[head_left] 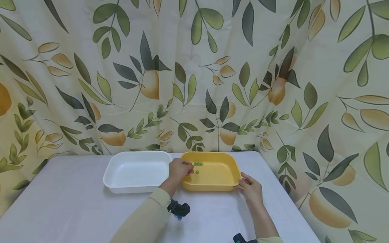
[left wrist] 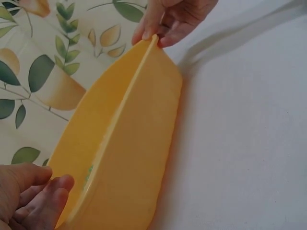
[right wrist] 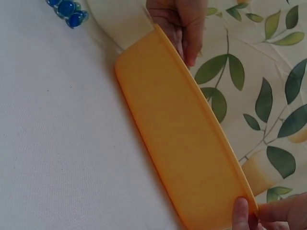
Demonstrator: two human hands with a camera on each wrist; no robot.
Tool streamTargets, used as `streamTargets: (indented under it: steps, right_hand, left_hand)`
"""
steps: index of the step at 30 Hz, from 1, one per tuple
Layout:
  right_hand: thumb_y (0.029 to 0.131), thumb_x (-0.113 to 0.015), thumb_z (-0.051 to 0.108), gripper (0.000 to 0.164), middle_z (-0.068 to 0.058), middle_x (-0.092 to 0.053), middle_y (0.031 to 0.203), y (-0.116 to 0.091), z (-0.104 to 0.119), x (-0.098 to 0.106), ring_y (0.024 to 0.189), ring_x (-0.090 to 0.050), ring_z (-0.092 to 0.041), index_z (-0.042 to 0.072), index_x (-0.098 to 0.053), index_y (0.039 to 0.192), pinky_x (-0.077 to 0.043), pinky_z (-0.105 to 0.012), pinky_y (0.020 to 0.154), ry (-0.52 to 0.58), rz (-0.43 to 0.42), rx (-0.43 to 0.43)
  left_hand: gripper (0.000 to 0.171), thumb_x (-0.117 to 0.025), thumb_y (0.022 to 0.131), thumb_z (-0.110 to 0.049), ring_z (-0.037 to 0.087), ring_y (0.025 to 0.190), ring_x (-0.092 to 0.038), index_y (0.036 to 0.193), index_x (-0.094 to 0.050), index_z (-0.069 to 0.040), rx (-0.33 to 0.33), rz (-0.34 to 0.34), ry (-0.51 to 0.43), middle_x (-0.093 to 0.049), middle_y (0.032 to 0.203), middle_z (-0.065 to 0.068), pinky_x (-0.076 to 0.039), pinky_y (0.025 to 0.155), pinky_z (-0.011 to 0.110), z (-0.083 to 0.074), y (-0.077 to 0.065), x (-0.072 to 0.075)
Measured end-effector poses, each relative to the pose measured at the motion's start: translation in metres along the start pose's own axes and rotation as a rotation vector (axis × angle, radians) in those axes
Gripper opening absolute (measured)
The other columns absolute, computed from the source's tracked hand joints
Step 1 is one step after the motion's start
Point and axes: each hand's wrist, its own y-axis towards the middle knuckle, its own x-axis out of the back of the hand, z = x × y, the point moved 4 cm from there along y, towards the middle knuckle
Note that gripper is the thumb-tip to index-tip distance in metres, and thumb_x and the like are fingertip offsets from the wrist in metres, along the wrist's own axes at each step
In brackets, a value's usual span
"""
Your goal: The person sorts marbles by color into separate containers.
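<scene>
A yellow tray (head_left: 212, 187) stands on the white table, with small green beads (head_left: 198, 164) inside near its left end; three sit in a row and one lies in front of them. My left hand (head_left: 180, 169) reaches over the tray's left rim, thumb and fingertips close together near the beads. Whether something is between those fingertips I cannot tell. At the tray's right end my right hand (head_left: 251, 189) pinches the rim, thumb and fingers on either side of it, as the right wrist view shows at the tray's near corner (right wrist: 225, 211).
A white tray (head_left: 130, 189) stands left of the yellow one, partly behind my left forearm. Blue beads (head_left: 178, 217) hang by the black wrist camera (head_left: 179, 208). A leaf-and-fruit patterned curtain (head_left: 194, 84) borders the table (head_left: 209, 216) at the back and sides.
</scene>
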Motion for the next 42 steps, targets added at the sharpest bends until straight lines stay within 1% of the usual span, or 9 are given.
streamTargets:
  steps: [6,9,12,18,24,28,33,38,42]
  right_hand:
    - [0.098,-0.054,0.002,0.046,-0.021,-0.044,0.121,0.0,-0.001,0.0,0.097,-0.062,-0.023,-0.005,-0.045,0.143,-0.06,-0.021,0.073,-0.005,-0.005,0.002]
    - [0.098,-0.054,0.002,0.046,-0.02,-0.044,0.122,0.0,-0.001,0.0,0.096,-0.062,-0.021,-0.003,-0.046,0.143,-0.06,-0.022,0.074,-0.015,-0.014,-0.005]
    - [0.099,-0.054,0.003,0.045,-0.02,-0.045,0.122,0.001,-0.002,0.0,0.096,-0.062,-0.02,-0.002,-0.046,0.143,-0.06,-0.021,0.074,-0.02,-0.017,-0.008]
    - [0.098,-0.055,0.003,0.046,-0.02,-0.044,0.122,0.002,-0.003,0.0,0.096,-0.062,-0.021,-0.003,-0.046,0.143,-0.06,-0.021,0.073,-0.005,-0.016,-0.004]
    - [0.098,-0.054,0.003,0.046,-0.02,-0.045,0.123,0.003,-0.004,-0.001,0.101,-0.061,-0.025,-0.002,-0.046,0.143,-0.06,-0.02,0.073,-0.018,-0.029,-0.003]
    - [0.098,-0.054,0.004,0.046,-0.02,-0.046,0.125,0.004,-0.005,-0.001,0.1,-0.061,-0.023,-0.001,-0.046,0.143,-0.06,-0.02,0.073,-0.034,-0.034,-0.006]
    - [0.098,-0.054,0.004,0.046,-0.02,-0.045,0.125,0.003,-0.006,0.0,0.101,-0.061,-0.023,-0.001,-0.046,0.144,-0.06,-0.02,0.074,-0.027,-0.025,-0.013]
    - [0.099,-0.053,0.004,0.046,-0.019,-0.045,0.125,0.003,-0.005,0.0,0.101,-0.06,-0.022,0.0,-0.046,0.144,-0.06,-0.02,0.074,-0.024,-0.023,-0.02]
    - [0.098,-0.054,0.003,0.047,-0.019,-0.044,0.124,0.003,-0.003,0.0,0.101,-0.06,-0.025,0.0,-0.046,0.144,-0.06,-0.022,0.074,-0.018,-0.025,-0.024]
  left_hand:
    - [0.011,-0.074,0.086,-0.008,0.024,0.074,-0.074,0.091,-0.074,0.002,0.007,0.001,-0.019,-0.073,0.073,0.008,-0.059,0.058,0.02,0.003,0.002,-0.001]
    - [0.011,-0.074,0.086,-0.009,0.02,0.071,-0.074,0.092,-0.074,0.001,0.02,0.008,-0.029,-0.073,0.072,0.007,-0.058,0.058,0.019,0.004,0.002,0.0]
    - [0.013,-0.073,0.087,-0.01,0.016,0.068,-0.073,0.093,-0.074,0.001,0.024,0.02,-0.045,-0.072,0.072,0.005,-0.058,0.058,0.018,0.004,0.001,0.001]
    - [0.016,-0.073,0.087,-0.012,0.014,0.066,-0.072,0.097,-0.073,0.001,0.024,0.048,-0.086,-0.073,0.077,0.007,-0.059,0.061,0.02,0.007,-0.006,0.004]
    - [0.017,-0.072,0.09,-0.014,0.013,0.068,-0.072,0.098,-0.073,0.001,-0.004,0.078,-0.116,-0.074,0.082,0.008,-0.06,0.063,0.022,0.007,-0.018,0.01]
    - [0.019,-0.071,0.091,-0.016,0.013,0.071,-0.072,0.101,-0.073,0.0,-0.01,0.114,-0.132,-0.074,0.084,0.007,-0.061,0.066,0.023,0.005,-0.031,0.014]
    - [0.021,-0.07,0.091,-0.016,0.015,0.074,-0.073,0.102,-0.073,0.001,-0.019,0.15,-0.151,-0.074,0.086,0.008,-0.061,0.068,0.024,0.006,-0.043,0.018]
    - [0.025,-0.07,0.091,-0.018,0.017,0.078,-0.074,0.107,-0.072,0.001,-0.017,0.155,-0.153,-0.074,0.089,0.007,-0.061,0.072,0.026,0.011,-0.055,0.027]
    - [0.027,-0.07,0.091,-0.02,0.019,0.081,-0.074,0.11,-0.071,0.0,0.005,0.159,-0.165,-0.075,0.091,0.008,-0.062,0.075,0.029,0.021,-0.066,0.036]
